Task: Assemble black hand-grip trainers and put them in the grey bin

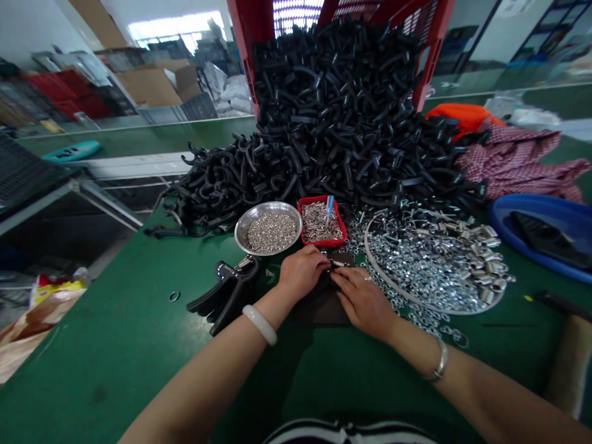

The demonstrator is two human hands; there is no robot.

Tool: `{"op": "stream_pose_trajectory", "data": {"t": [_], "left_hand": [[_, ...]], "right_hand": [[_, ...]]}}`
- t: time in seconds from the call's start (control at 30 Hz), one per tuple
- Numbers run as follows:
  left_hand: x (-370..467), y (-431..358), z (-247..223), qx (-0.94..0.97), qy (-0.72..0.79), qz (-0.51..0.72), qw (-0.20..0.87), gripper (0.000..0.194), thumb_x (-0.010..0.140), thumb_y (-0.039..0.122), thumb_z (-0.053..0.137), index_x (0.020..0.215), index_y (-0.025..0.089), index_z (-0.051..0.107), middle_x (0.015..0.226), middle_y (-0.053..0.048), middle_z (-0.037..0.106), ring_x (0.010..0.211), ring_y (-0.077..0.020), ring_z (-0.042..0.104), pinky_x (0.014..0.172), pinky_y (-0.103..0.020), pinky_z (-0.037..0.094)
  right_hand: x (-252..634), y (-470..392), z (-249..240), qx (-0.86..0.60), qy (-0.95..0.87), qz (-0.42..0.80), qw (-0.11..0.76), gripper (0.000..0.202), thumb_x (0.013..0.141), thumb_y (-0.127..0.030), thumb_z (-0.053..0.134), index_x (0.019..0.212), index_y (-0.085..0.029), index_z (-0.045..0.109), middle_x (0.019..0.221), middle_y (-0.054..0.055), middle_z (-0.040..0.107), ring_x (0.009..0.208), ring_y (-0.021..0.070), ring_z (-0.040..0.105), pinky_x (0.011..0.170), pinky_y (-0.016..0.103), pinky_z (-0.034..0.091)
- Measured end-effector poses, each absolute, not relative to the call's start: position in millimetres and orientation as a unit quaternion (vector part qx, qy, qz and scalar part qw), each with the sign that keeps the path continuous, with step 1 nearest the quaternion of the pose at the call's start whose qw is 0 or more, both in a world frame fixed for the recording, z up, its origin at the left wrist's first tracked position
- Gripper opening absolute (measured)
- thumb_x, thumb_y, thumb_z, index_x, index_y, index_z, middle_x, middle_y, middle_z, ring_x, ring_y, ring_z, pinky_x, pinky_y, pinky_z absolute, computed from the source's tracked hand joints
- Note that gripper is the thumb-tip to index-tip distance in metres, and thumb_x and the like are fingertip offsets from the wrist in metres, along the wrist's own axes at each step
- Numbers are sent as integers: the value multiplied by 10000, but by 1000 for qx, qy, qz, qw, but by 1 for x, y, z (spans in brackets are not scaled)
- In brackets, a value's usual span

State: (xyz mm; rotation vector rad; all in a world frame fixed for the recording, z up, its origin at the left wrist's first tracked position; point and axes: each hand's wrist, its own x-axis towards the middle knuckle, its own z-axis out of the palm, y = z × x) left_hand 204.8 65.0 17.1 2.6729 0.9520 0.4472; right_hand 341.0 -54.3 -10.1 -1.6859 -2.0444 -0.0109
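Note:
My left hand (303,271) and my right hand (365,299) meet at the middle of the table. Their fingers are closed around a small dark part with a coil spring (340,264), most of it hidden by the fingers. Beneath them lies a dark plate (324,311). To the left of my left hand are several black plastic spring clamps (229,290), laid together with a spring showing. Just beyond the hands stand a metal bowl (238,237) of small shiny pieces and a red tray (345,231) of metal pins, with a blue-tipped tool (330,206) upright in it.
Black plastic handles (324,148) spill from a red crate (245,55) behind. On the right, small metal parts (416,265) are heaped around a hoop, near a blue basin (504,228) and a hammer (571,351). A lone ring (174,296) lies left on the green table (115,345).

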Motion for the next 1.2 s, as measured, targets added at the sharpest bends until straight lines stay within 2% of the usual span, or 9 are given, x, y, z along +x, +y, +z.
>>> {"op": "stream_pose_trajectory", "data": {"t": [0.37, 0.7, 1.2], "left_hand": [[206, 66, 14, 941, 274, 136, 141, 187, 850, 197, 438, 903, 187, 616, 933, -36, 557, 823, -129, 564, 710, -225, 464], [211, 61, 21, 970, 239, 41, 24, 200, 846, 157, 387, 923, 159, 572, 942, -72, 529, 762, -166, 569, 639, -277, 489], [206, 72, 10, 967, 220, 93, 83, 178, 859, 192, 412, 916, 160, 577, 935, -63, 549, 765, -143, 568, 692, -266, 484]], "right_hand": [[344, -54, -12, -599, -758, -11, 259, 347, 837, -155, 418, 1163, -112, 530, 1151, 141, 510, 1066, 260, 426, 902, 446, 421], [345, -56, -12, -589, -764, -30, 261, 352, 822, -136, 425, 1152, -77, 534, 1142, 157, 509, 1058, 270, 425, 923, 461, 406], [345, -56, -12, -584, -760, -16, 284, 338, 832, -130, 415, 1143, -84, 538, 1119, 148, 523, 1043, 259, 438, 905, 452, 423]]}}
